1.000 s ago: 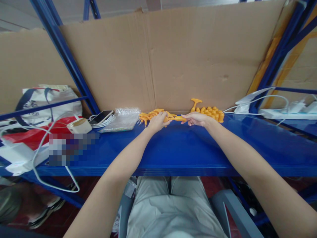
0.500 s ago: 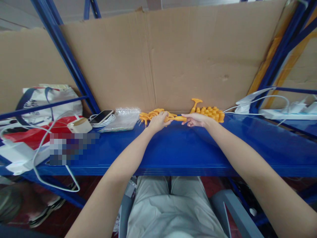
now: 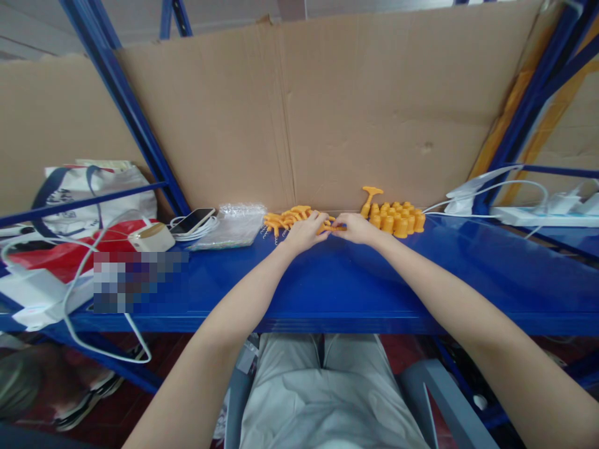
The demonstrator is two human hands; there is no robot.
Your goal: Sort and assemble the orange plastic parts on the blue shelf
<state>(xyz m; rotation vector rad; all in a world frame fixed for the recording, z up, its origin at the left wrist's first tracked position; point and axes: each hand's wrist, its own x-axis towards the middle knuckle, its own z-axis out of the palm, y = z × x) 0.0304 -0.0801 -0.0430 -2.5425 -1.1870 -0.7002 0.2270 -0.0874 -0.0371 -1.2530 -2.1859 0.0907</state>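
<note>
My left hand (image 3: pixel 305 233) is closed, its fingers around one end of an orange corkscrew (image 3: pixel 333 228) held just above the shelf. My right hand (image 3: pixel 356 229) pinches the other end, close to the left fingertips. Most of that corkscrew is covered by the fingers. Left of and behind my left hand lies a pile of orange corkscrew handles (image 3: pixel 285 218), with metal spirals sticking out toward the left front. To the right stand several orange cup-like sleeves (image 3: pixel 395 219) in tight rows. One orange T-handled piece (image 3: pixel 372 198) stands upright behind them.
A stack of clear plastic bags (image 3: pixel 229 227), a phone (image 3: pixel 193 220) and a coiled white cable are to the left on the blue shelf (image 3: pixel 327 280). Further left are a white charger (image 3: pixel 152 237) and a cloth bag (image 3: pixel 98 193). Cardboard (image 3: pixel 355 112) walls off the back.
My right hand has moved left, toward my left hand, and its fingers are more curled. The long orange piece between the hands now shows much less. More of the sleeves are visible.
</note>
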